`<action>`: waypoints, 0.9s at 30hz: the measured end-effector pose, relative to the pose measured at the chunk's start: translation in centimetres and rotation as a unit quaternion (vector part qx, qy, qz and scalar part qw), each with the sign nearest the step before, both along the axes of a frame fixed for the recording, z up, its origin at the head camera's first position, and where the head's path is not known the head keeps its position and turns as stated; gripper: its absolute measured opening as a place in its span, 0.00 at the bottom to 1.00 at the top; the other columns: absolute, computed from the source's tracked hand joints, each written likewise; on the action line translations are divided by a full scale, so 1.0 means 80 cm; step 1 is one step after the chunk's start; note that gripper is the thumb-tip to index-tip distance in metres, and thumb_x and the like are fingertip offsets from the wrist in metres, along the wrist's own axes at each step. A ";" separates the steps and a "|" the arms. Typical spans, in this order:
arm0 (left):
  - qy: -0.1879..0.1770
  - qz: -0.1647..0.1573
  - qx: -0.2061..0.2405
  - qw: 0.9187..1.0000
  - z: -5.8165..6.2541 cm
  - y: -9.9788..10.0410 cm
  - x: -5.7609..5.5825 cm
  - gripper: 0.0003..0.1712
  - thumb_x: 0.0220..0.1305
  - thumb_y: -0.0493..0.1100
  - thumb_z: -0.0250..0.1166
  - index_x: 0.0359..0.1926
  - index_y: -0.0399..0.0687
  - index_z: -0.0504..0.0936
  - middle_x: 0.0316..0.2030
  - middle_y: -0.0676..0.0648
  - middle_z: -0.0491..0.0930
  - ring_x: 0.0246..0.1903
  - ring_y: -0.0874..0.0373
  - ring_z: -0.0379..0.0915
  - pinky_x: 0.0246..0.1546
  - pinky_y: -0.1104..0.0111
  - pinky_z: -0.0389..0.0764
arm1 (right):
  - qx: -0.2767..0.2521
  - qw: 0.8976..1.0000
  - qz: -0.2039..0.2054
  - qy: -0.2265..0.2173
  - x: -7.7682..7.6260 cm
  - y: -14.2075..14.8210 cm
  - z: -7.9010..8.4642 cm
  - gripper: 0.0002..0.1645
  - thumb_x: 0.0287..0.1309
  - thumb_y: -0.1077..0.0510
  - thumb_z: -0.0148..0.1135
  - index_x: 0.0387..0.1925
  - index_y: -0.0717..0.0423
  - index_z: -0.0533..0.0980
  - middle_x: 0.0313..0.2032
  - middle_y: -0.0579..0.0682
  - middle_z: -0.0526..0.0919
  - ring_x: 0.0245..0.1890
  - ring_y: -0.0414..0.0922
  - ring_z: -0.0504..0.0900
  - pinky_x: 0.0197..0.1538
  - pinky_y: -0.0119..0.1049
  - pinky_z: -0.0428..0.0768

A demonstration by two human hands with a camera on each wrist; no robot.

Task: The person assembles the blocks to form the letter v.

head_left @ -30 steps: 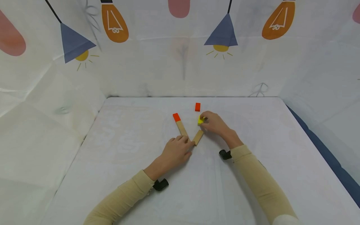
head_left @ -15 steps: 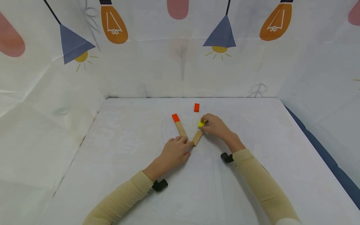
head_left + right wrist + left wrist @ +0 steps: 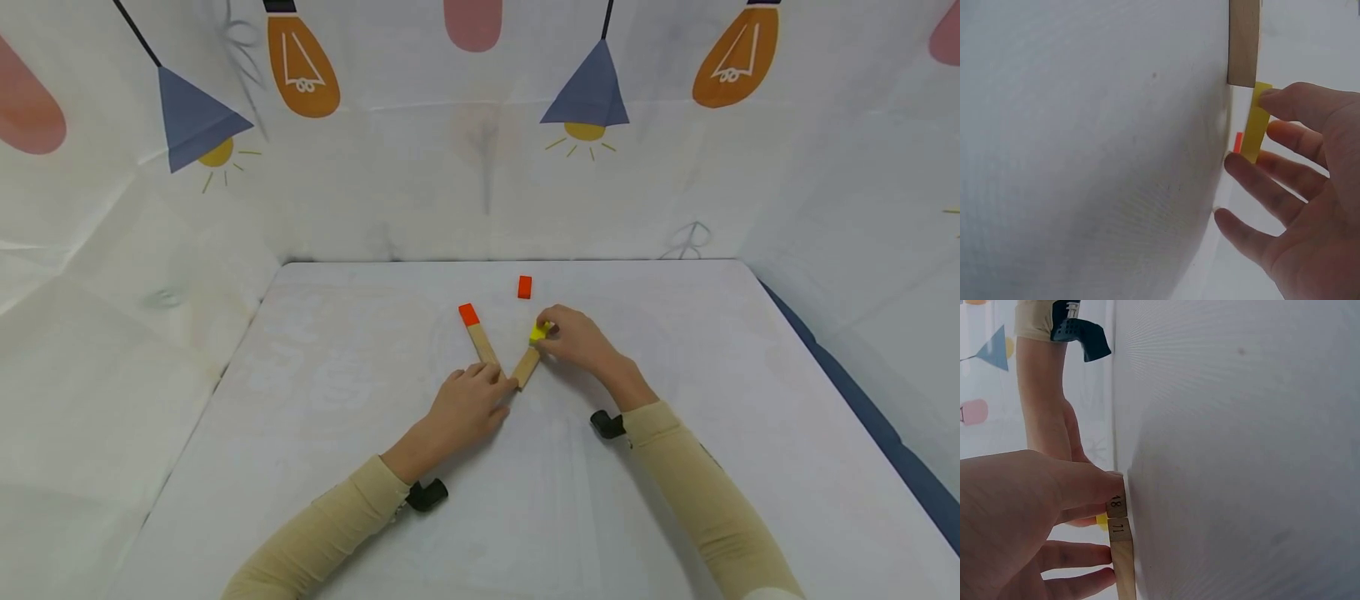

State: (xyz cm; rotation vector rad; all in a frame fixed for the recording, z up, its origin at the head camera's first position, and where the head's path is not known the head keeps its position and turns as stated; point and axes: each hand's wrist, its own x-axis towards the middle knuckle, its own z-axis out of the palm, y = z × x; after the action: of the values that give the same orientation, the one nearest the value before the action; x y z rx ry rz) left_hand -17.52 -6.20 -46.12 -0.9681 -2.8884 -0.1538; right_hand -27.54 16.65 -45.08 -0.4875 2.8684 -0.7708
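Two plain wooden blocks form a V on the white table in the head view: a left wooden block and a right wooden block. My left hand rests its fingertips on their near ends; the left wrist view shows fairly straight fingers and block ends marked with numbers. With thumb and fingers my right hand pinches a yellow block at the far end of the right wooden block. In the right wrist view the yellow block stands right by the wooden block's end.
One red block tops the left wooden block. Another red block lies alone farther back. The white table reaches a patterned sheet at the back. Black wrist cameras sit under both wrists.
My right hand has brought the yellow block slightly nearer, toward the far end of the right wooden block. The left hand stays in place.
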 end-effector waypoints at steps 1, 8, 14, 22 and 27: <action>0.000 0.000 -0.001 1.000 0.000 0.000 0.000 0.24 0.65 0.54 0.66 0.61 0.61 0.78 0.48 0.51 0.77 0.55 0.54 0.75 0.47 0.58 0.81 | 0.003 1.000 -0.002 -0.001 0.001 0.000 0.000 0.18 0.60 0.52 0.66 0.49 0.55 0.77 0.52 0.53 0.80 0.51 0.51 0.80 0.55 0.47 0.80; -0.003 0.003 -0.001 1.000 0.002 0.000 0.002 0.24 0.65 0.53 0.67 0.61 0.61 0.79 0.48 0.51 0.78 0.54 0.53 0.75 0.46 0.58 0.81 | 0.006 1.000 -0.001 0.005 0.006 0.000 0.000 0.15 0.60 0.51 0.66 0.45 0.55 0.78 0.52 0.52 0.81 0.50 0.51 0.81 0.52 0.46 0.81; 0.003 0.001 0.002 1.000 0.000 -0.001 0.002 0.23 0.64 0.53 0.67 0.61 0.61 0.79 0.48 0.51 0.78 0.54 0.54 0.75 0.47 0.57 0.81 | 0.000 1.000 0.002 0.019 0.007 0.001 -0.003 0.15 0.59 0.52 0.67 0.44 0.55 0.78 0.50 0.53 0.81 0.48 0.51 0.81 0.51 0.45 0.81; 0.000 0.002 0.002 1.000 0.001 0.001 0.002 0.23 0.64 0.53 0.67 0.60 0.61 0.79 0.49 0.51 0.78 0.55 0.54 0.75 0.47 0.57 0.81 | 0.000 1.000 -0.002 0.027 0.007 0.002 -0.005 0.15 0.58 0.52 0.67 0.43 0.55 0.78 0.48 0.52 0.82 0.46 0.50 0.81 0.49 0.45 0.81; -0.001 0.003 -0.001 1.000 0.000 0.002 0.001 0.23 0.64 0.53 0.67 0.61 0.62 0.78 0.49 0.51 0.78 0.56 0.54 0.75 0.48 0.56 0.81 | 0.009 1.000 -0.006 0.025 0.008 0.002 -0.006 0.15 0.58 0.51 0.66 0.43 0.55 0.78 0.46 0.51 0.81 0.46 0.49 0.80 0.51 0.45 0.80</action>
State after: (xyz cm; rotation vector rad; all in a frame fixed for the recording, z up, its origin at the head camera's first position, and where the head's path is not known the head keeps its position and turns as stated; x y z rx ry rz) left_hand -17.42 -6.07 -46.15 -0.9594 -2.8934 -0.1519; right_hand -26.90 16.80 -45.54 -0.4947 2.9237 -0.7448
